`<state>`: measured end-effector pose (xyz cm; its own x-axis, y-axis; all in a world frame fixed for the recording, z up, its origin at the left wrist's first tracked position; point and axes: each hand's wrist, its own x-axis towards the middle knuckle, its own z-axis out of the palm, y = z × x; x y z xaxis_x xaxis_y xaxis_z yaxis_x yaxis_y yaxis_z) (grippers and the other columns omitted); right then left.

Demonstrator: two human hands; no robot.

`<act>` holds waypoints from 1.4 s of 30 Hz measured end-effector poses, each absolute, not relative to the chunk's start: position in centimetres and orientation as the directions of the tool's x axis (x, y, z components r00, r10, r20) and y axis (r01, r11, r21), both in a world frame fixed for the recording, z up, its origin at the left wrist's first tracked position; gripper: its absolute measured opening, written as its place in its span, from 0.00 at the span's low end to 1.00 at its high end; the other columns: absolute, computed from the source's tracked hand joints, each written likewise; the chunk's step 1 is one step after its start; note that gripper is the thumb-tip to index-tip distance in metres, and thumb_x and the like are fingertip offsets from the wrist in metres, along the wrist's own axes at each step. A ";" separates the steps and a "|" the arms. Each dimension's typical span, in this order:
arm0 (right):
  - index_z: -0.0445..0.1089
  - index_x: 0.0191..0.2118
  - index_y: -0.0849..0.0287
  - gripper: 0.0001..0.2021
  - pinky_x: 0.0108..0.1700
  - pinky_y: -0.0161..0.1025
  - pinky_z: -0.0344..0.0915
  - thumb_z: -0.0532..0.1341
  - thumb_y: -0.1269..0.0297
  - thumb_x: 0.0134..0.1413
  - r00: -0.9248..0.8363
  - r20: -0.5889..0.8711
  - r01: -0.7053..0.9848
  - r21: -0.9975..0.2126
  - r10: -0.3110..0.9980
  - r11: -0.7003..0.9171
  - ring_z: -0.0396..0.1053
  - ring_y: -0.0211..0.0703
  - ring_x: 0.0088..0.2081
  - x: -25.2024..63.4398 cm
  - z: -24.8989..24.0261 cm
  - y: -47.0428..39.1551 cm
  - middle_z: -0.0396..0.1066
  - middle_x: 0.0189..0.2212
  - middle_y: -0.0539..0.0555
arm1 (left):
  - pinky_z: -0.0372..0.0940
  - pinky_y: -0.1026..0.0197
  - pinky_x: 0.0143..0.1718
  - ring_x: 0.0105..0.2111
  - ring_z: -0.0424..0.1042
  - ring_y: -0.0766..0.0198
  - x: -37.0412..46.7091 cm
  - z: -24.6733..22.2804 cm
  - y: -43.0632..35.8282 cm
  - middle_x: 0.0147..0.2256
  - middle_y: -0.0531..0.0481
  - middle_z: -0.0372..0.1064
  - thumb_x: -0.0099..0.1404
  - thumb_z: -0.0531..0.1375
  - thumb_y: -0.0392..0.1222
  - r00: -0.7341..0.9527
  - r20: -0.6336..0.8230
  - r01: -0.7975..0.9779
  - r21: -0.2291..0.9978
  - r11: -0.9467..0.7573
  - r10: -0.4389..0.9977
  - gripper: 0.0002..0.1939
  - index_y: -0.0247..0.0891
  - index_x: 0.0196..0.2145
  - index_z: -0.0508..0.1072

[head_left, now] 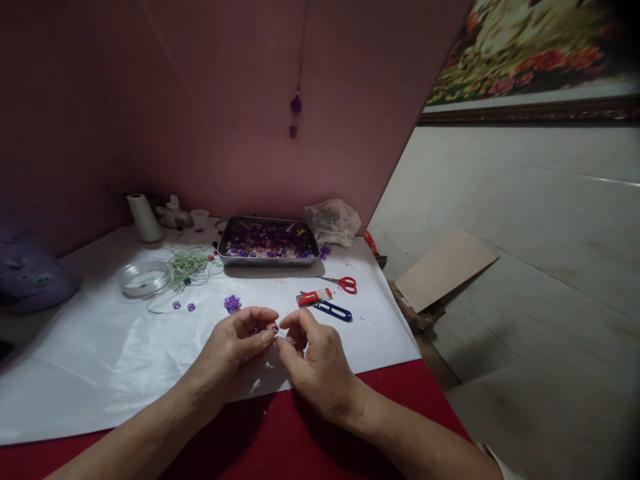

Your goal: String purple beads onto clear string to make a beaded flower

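Note:
My left hand (pixel 239 341) pinches a small dark purple bead (pixel 275 329) between thumb and forefinger, above the front of the white table cover. Just to its right, the fingers of my right hand (pixel 311 357) are closed on a thin clear thread (pixel 285 335) that runs at the bead. Fingertips of both hands nearly meet. A purple beaded flower (pixel 233 304) lies behind my left hand. Beyond my right hand are blue thread snips (pixel 333 310), a red lighter (pixel 314 297) and red-handled scissors (pixel 345 285).
A metal tray (pixel 273 262) of mixed beads stands at the back, with a plastic bag (pixel 333 223) beside it. Left of it are tangled green cord (pixel 190 269), a clear round spool (pixel 144 278) and a white thread cone (pixel 145 219). A beaded pendant (pixel 296 105) hangs ahead.

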<state>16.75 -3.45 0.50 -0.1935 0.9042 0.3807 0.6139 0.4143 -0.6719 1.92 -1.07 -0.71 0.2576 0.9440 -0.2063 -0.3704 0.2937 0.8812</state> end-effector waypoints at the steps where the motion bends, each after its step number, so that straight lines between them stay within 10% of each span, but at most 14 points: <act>1: 0.64 0.38 0.59 0.06 0.28 0.33 0.58 0.56 0.71 0.51 -0.202 0.384 0.618 -0.664 0.901 0.421 0.64 0.37 0.24 16.7 0.5 -3.5 0.67 0.22 0.48 | 0.61 0.69 0.26 0.25 0.69 0.70 1.9 -0.6 -1.1 0.28 0.53 0.71 0.47 0.68 0.35 0.251 -0.207 -0.370 0.882 0.291 0.946 0.14 0.37 0.34 0.72; 18: 0.65 0.38 0.60 0.06 0.31 0.34 0.60 0.52 0.69 0.58 -0.231 0.460 0.607 -0.620 0.857 0.497 0.67 0.38 0.27 16.9 0.3 -3.3 0.71 0.26 0.51 | 0.49 0.71 0.18 0.17 0.56 0.74 2.1 -0.2 -1.5 0.18 0.56 0.63 0.56 0.62 0.42 0.297 -0.195 -0.298 0.911 0.284 0.935 0.08 0.35 0.25 0.72; 29: 0.68 0.39 0.61 0.07 0.32 0.33 0.61 0.53 0.71 0.58 -0.259 0.535 0.672 -0.498 0.804 0.548 0.70 0.40 0.30 17.1 0.2 -3.2 0.73 0.31 0.55 | 0.53 0.67 0.20 0.19 0.59 0.69 2.2 0.6 -1.7 0.21 0.55 0.65 0.55 0.61 0.42 0.174 0.059 0.045 0.997 -0.068 0.983 0.06 0.37 0.26 0.73; 42: 0.67 0.38 0.61 0.08 0.32 0.34 0.60 0.52 0.70 0.59 -0.291 0.523 0.668 -0.488 0.801 0.562 0.70 0.40 0.30 17.2 0.2 -3.3 0.73 0.30 0.55 | 0.56 0.62 0.26 0.23 0.63 0.63 1.8 0.4 -2.1 0.24 0.52 0.66 0.63 0.51 0.38 0.278 0.308 0.558 0.719 -0.414 0.910 0.07 0.39 0.29 0.66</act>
<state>17.19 -3.26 0.17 -0.2914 0.8008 0.5233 0.6678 0.5620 -0.4881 1.84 -2.15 0.38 0.2782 0.9098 0.3080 0.5580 -0.4141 0.7191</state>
